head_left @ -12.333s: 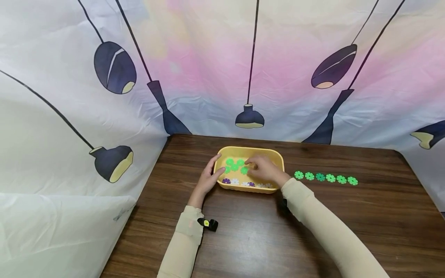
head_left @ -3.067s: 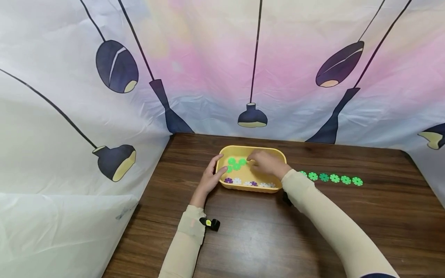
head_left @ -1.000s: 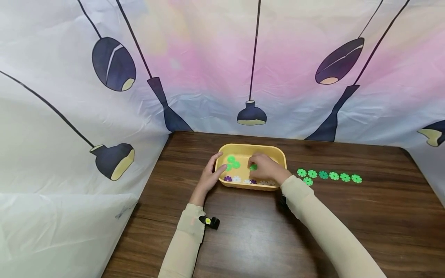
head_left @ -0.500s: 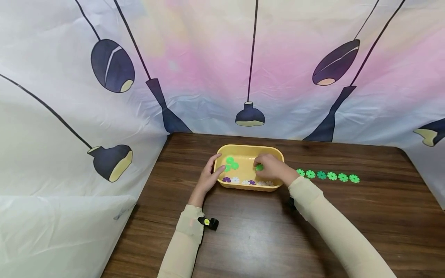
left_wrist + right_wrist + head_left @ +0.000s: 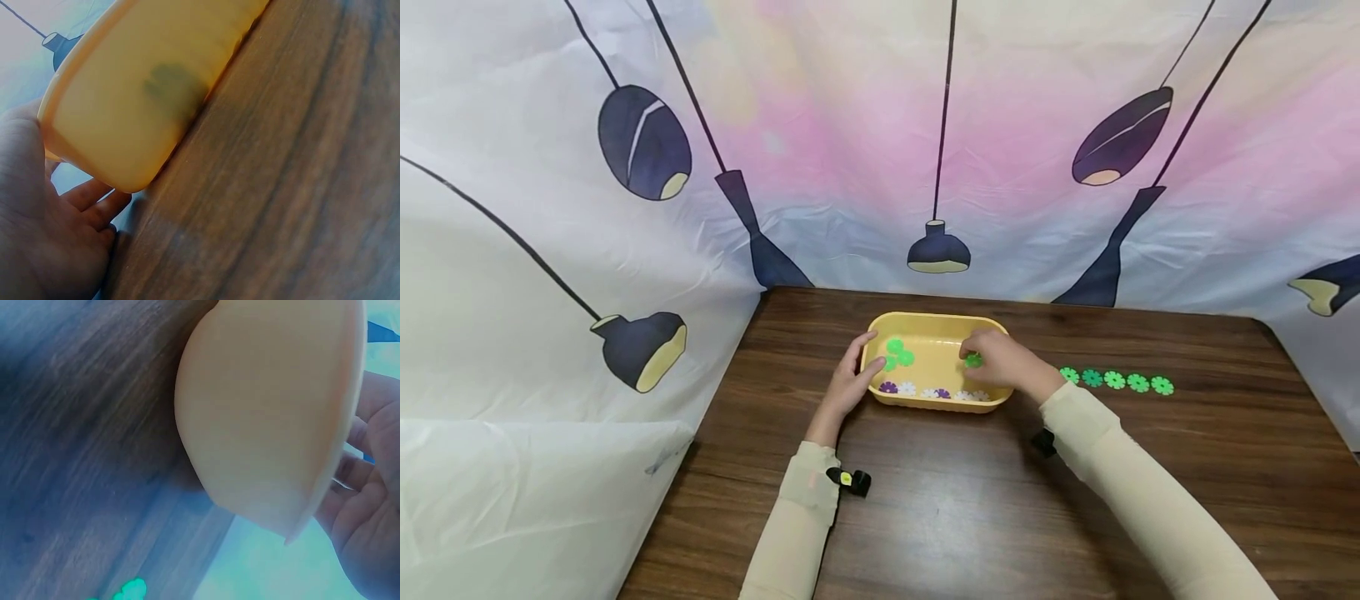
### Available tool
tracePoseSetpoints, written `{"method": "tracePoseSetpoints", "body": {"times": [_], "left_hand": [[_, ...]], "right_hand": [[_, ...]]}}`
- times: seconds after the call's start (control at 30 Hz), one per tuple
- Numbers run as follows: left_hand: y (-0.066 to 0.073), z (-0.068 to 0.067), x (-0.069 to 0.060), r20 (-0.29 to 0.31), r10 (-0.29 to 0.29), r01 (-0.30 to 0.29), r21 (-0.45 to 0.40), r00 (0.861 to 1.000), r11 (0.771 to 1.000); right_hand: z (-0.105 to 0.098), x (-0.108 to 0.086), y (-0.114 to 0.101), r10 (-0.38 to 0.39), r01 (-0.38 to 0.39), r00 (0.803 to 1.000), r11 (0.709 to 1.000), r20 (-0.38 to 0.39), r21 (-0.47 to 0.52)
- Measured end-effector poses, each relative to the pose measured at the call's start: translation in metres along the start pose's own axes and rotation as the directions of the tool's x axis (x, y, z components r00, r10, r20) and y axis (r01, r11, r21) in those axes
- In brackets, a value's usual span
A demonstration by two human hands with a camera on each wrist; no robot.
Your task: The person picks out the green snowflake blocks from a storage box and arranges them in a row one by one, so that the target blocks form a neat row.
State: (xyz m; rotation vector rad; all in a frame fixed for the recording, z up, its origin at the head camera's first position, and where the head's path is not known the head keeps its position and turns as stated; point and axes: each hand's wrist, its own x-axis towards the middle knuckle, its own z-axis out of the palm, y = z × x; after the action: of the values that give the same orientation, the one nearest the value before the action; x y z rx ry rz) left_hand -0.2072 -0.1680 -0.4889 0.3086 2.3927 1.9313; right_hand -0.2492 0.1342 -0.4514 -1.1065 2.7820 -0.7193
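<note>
My left hand (image 5: 848,385) holds the left end of a yellow plastic basket (image 5: 925,403), its thumb over the rim. In the left wrist view, fingers (image 5: 94,200) lie against the basket's outer end. My right hand (image 5: 996,360) pinches a green flower-shaped plastic disc (image 5: 973,361) inside the basket's right part. Three bright green discs (image 5: 906,358) lie together near the basket's left end. Purple discs (image 5: 888,388) and white discs (image 5: 907,389) lie along its near side. In the right wrist view, the basket wall (image 5: 269,412) hides the right fingertips.
A row of green discs (image 5: 1115,380), one darker green disc (image 5: 1092,378) among them, lies right of the basket on the brown wooden table (image 5: 940,500). My right forearm covers its left end. A lamp-printed cloth (image 5: 850,167) hangs behind the table.
Fewer green discs lie loose in the basket than twelve seconds ago. One appeared below the row's left end, now hidden. My right hand took another disc and moved right with it; the left hand stayed.
</note>
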Motion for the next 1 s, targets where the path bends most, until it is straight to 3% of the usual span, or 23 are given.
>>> {"method": "tracePoseSetpoints", "body": {"times": [0.4,0.7,1.0], "left_hand": [[0.001,0.001,0.000,0.006,0.011,-0.011,0.011,1.000,1.000],[0.001,-0.002,0.001,0.025,-0.009,0.009,0.001,1.000,1.000],[0.003,-0.005,0.000,0.041,-0.010,0.010,0.012,0.999,1.000]], "right_hand": [[-0.014,-0.021,0.003,0.051,-0.051,0.999,0.999,-0.002,-0.007],[-0.023,-0.028,0.003,0.027,-0.027,0.998,1.000,-0.060,-0.006],[-0.036,-0.040,0.009,0.066,-0.065,0.997,0.998,-0.049,0.009]]}}
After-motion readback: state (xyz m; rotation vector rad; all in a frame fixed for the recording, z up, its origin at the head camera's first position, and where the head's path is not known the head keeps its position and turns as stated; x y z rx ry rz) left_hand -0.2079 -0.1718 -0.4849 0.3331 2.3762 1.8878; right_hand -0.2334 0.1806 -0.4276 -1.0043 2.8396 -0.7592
